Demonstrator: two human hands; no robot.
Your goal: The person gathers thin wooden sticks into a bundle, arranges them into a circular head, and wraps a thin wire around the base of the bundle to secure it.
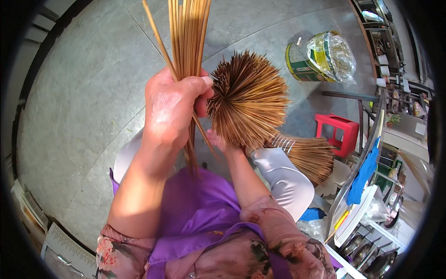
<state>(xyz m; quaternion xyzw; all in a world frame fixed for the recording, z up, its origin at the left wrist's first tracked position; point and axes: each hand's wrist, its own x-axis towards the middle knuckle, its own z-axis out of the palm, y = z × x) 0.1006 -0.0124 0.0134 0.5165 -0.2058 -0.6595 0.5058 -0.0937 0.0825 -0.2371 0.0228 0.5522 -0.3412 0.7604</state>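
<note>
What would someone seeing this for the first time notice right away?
Probably the big round burst of brown bristles near the middle, flaring out just right of the left fingers, which grip pale thin sticks running up past the top edge. Next, the colours: the bright purple apron at lower centre and the red stool on the right, below the green-and-yellow bucket.

"What are the left fingers [200,84] gripping?"
"Thin sticks [188,42], jutting out beyond them on both sides."
"And just right of those fingers?"
"A round, splayed bundle of sticks [251,100]. The right fingers [215,139] are at its near edge; I can't tell whether they touch it."
"Farther right?"
"A green bucket [302,65], a red stool [350,136]."
</note>
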